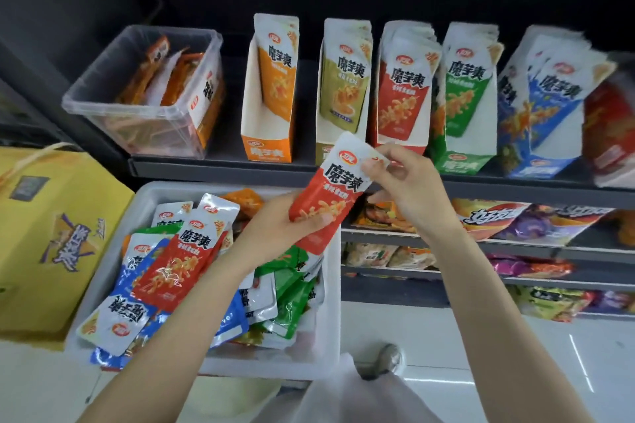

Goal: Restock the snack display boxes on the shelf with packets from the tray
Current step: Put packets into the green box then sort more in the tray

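Dark shop shelving fills the background, and I see the top shelf (223,168) carrying 5 upright display boxes in a row. From the shelf's left end: a clear plastic tub (144,93) of orange packets, then the orange box (266,103) with 1 packet showing in it, the olive box (338,93), the red box (400,89), the green box (464,103) and the blue box (539,120) toward the right end, all 3 of these packed full. Lower shelves on the right hold blurred chip bags (494,220).

Below the shelf's front edge sits the white tray (330,336), heaped with loose red, blue, green and orange packets (178,264). Yellow carton (51,233) stands just beside the tray's left edge.

Both hands are on 1 red packet (335,189), which I see held in the air between the tray and the shelf's front edge, just in front of the olive and red boxes. My left hand (285,227) is clamped on the packet's lower end, thumb across the front. My right hand (409,185) pinches the packet's top right corner between thumb and fingertips. Packet is tilted, top leaning right toward the shelf, label facing me.
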A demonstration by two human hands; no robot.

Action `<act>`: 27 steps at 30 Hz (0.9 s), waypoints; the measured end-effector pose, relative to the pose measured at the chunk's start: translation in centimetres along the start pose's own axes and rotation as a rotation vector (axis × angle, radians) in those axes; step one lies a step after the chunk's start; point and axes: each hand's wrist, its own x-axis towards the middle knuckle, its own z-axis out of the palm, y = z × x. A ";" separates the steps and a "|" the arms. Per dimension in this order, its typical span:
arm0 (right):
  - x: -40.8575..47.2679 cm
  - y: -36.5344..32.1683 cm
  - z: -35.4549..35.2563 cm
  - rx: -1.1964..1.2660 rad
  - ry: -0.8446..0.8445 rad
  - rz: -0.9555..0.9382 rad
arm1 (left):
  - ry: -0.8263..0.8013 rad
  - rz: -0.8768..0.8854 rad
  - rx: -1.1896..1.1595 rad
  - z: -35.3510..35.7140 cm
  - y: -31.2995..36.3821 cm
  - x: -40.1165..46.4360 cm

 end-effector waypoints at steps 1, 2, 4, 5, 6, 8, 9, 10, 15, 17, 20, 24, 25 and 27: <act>0.0 -0.1 -0.9 0.032 0.074 -0.008 | 0.044 0.063 0.045 0.2 0.4 0.6; 0.1 -0.3 -2.1 0.052 0.172 -0.031 | 0.096 0.126 0.074 0.4 0.9 1.3; 0.1 -0.8 -4.7 0.030 0.405 -0.097 | 0.201 0.233 0.121 0.5 2.1 2.8; 0.2 -1.2 -6.0 -0.009 0.520 -0.132 | 0.237 0.280 0.155 0.6 2.6 3.6; 0.4 -1.5 -7.2 -0.055 0.620 -0.167 | 0.264 0.323 0.209 0.8 3.2 4.5; 1.4 -2.1 -9.1 -0.122 0.767 -0.229 | 0.324 0.411 0.366 1.4 4.2 6.2; 2.1 -2.5 -9.7 -0.137 0.808 -0.263 | 0.362 0.461 0.458 1.8 4.6 7.0; 3.1 -2.7 -10.1 -0.168 0.826 -0.296 | 0.400 0.512 0.555 2.3 4.9 7.9; 9.0 -2.5 -9.3 -0.500 0.683 -0.350 | 0.454 0.648 0.890 4.2 4.9 10.8; 10.4 -1.9 -8.5 -0.587 0.648 -0.397 | 0.455 0.678 0.911 4.4 4.7 11.3; 11.7 -0.6 -7.8 -0.642 0.619 -0.381 | 0.470 0.711 0.891 4.4 4.6 11.7; 12.0 0.7 -7.3 -0.656 0.673 -0.299 | 0.448 0.707 0.877 4.3 4.5 11.7; 11.9 0.8 -7.1 -0.657 0.697 -0.266 | 0.443 0.708 0.875 4.2 4.4 11.7; 11.4 0.8 -7.0 -0.622 0.744 -0.225 | 0.455 0.723 0.869 4.1 4.2 11.6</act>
